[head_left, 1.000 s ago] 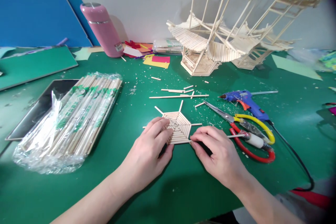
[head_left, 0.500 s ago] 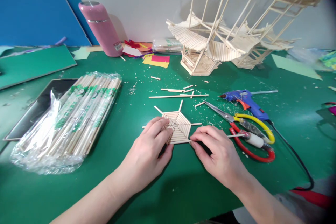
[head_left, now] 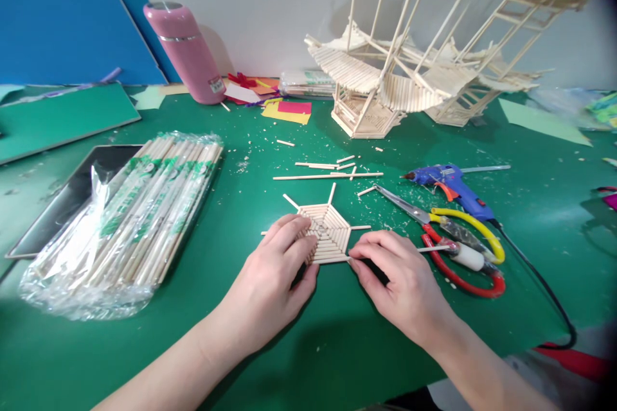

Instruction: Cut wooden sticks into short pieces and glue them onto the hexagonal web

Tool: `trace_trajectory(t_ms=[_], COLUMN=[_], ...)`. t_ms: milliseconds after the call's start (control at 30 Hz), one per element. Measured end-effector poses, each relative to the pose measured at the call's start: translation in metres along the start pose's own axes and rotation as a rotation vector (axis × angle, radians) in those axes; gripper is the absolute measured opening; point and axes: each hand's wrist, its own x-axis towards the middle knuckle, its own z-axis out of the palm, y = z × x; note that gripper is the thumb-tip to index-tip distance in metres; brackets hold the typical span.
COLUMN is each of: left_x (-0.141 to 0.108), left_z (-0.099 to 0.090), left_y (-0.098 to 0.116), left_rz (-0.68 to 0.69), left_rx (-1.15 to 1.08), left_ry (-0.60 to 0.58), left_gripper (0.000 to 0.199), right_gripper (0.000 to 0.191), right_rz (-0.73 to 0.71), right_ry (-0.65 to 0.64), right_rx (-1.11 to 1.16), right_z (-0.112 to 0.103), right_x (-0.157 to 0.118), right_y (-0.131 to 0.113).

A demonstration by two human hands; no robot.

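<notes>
A hexagonal web of thin wooden sticks [head_left: 332,231] lies flat on the table, with spokes poking out past its corners. My left hand [head_left: 279,270] grips its left side, fingers on top and thumb at the near edge, hiding that part. At the near right corner, my right hand [head_left: 398,279] pinches a wooden stick [head_left: 434,248]. That stick runs under the hand, and its far end shows to the right, by the scissors [head_left: 414,210]. The pinched tip touches or nearly touches the web's corner. Beyond the web lie a longer stick [head_left: 308,177] and several short cut pieces.
A blue glue gun [head_left: 446,183] with a black cord lies right, above the red-and-yellow-handled scissors. Bagged sticks [head_left: 144,205] lie left, over a dark tablet [head_left: 87,173]. Behind stand a pink flask [head_left: 186,54] and stick-built pavilion models [head_left: 371,83]. Scraps litter the green table [head_left: 270,359].
</notes>
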Motion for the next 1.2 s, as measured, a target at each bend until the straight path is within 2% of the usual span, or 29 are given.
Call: trace_trajectory(t_ms=[1200], left_x=[0.0009], left_z=[0.0009], left_y=[-0.0005], left_rz=[0.008], left_rx=[0.006], left_ry=[0.007], left_gripper=[0.020], right_gripper=[0.010], right_rz=[0.018], right_ry=[-0.001], right_rx=[-0.008], right_z=[0.0002], right_x=[0.0004], right_y=[-0.0003])
